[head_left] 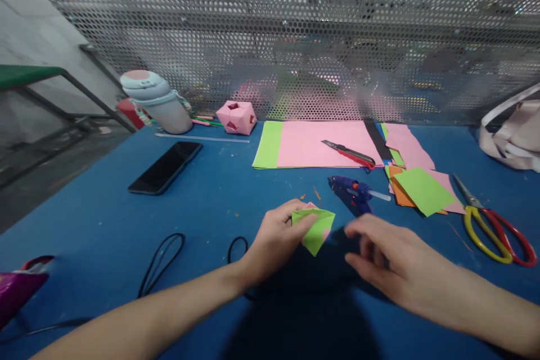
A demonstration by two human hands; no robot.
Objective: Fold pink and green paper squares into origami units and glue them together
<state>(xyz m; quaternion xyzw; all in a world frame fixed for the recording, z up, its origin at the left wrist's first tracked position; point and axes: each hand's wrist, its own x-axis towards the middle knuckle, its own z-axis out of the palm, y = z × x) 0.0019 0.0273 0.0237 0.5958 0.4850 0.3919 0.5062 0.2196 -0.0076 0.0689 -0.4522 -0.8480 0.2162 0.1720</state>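
Observation:
My left hand (276, 233) pinches a small folded piece of green and pink paper (315, 230), thumb in front, above the blue table. A green point of the paper hangs downward and some pink shows at its top and lower right edge. To the right of it, my right hand (383, 259) is apart from the paper, thumb and curled fingers spread with nothing between them. Just beyond that hand lies a blue hot glue gun (352, 187) with a clear glue stick in its back; its handle is partly hidden by the hand.
Behind lie pink and green sheets (316, 138) with a red utility knife (350, 153), and a pink paper cube (237, 118). On the right are square paper pieces (424, 188) and scissors (491, 225). A phone (166, 167), a bottle (158, 104) and a black cable (158, 261) are left.

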